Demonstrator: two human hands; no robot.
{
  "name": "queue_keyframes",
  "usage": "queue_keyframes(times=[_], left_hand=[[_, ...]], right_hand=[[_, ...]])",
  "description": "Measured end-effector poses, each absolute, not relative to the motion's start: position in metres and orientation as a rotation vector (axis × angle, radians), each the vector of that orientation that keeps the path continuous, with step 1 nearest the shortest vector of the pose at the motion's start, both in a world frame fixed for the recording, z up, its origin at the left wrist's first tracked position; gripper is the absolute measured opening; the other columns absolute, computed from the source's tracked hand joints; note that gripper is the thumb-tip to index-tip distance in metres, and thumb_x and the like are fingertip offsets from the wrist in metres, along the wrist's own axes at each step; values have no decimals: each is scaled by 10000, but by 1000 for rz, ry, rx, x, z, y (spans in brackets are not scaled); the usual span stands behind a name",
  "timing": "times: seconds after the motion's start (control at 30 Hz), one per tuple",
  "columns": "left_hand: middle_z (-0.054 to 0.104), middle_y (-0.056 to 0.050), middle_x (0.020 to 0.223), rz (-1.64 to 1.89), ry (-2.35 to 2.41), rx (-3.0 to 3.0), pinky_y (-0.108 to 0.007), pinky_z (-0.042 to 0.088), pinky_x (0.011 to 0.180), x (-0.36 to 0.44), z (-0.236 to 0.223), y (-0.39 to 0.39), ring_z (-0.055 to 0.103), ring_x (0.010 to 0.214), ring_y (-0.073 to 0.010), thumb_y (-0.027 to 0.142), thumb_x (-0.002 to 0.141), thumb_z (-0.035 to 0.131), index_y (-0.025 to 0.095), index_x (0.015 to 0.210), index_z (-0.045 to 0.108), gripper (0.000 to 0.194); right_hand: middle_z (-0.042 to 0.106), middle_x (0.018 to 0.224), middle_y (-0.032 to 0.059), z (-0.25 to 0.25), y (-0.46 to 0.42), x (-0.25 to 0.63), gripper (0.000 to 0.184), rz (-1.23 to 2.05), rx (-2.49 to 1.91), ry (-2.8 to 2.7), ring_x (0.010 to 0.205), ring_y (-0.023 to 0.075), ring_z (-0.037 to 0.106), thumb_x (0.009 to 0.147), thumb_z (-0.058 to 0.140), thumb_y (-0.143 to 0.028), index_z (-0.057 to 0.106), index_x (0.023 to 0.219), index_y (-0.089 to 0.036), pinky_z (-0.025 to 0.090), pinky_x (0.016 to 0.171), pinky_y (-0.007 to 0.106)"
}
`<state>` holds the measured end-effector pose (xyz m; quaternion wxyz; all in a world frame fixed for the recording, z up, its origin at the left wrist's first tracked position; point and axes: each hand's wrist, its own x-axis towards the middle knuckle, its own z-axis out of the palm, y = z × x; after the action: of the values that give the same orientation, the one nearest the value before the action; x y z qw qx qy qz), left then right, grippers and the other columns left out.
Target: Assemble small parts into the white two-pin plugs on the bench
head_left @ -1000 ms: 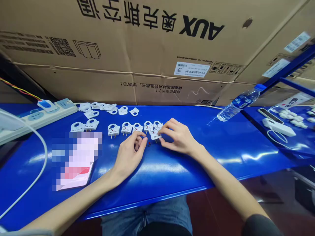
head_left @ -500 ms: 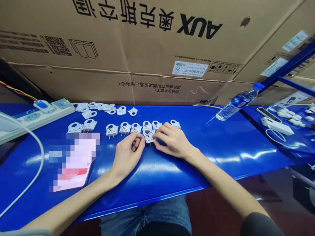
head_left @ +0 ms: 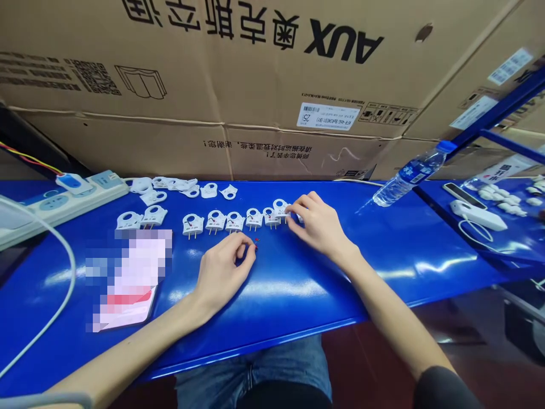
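My right hand is closed on a white plug housing with a round hole and metal prongs, at the right part of a row. Beside it stand similar white plug housings with prongs pointing toward me and small red and dark parts inside. My left hand is closed in a pinch in front of the row. A tiny red and dark piece shows at its fingertips, too small to name.
White ring-shaped covers lie behind the row. To the left are a phone and a power strip with a cable. A water bottle leans at the right; a large cardboard box stands behind the blue table.
My right hand has moved right and back with the plug housing, away from the left hand. A small red and dark piece now shows at my left fingertips, and the left hand has barely moved.
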<state>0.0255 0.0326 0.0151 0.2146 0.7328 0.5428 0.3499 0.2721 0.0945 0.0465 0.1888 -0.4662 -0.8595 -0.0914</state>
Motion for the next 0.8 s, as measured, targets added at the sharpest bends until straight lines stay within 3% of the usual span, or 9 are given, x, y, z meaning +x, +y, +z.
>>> queue_keyframes(times=[0.33,0.47,0.6,0.8], left_hand=[[515,40,691,806,1590,2071,-276,349,616,23,14,34,498,617,-134,337,972,515,234,859,626,189],[523,42,693,786,1605,2067,-273,349,613,24,15,32,507,611,-133,348,970,507,237,857,607,187],[525,45,694,734,1643,2041,-271,351,611,24,18,33,520,618,-135,362,960,516,236,842,574,182],[515,48,687,740,1629,2035,-272,348,608,24,16,33,512,608,-135,363,957,512,241,868,583,167]], right_hand=[[701,998,127,32,101,278,96,-253,-1483,-2494,964,313,561,968,634,-207,726,991,-199,493,711,407],[700,1062,131,32,98,273,192,-268,-1495,-2449,990,306,557,977,593,-172,720,1121,-191,485,767,404],[685,1157,128,32,91,260,275,-216,-1488,-2481,1051,294,548,1045,541,-263,688,1257,-169,463,834,401],[683,1190,117,24,89,250,226,-187,-1449,-2521,1055,286,540,1046,580,-302,721,1182,-190,433,823,393]])
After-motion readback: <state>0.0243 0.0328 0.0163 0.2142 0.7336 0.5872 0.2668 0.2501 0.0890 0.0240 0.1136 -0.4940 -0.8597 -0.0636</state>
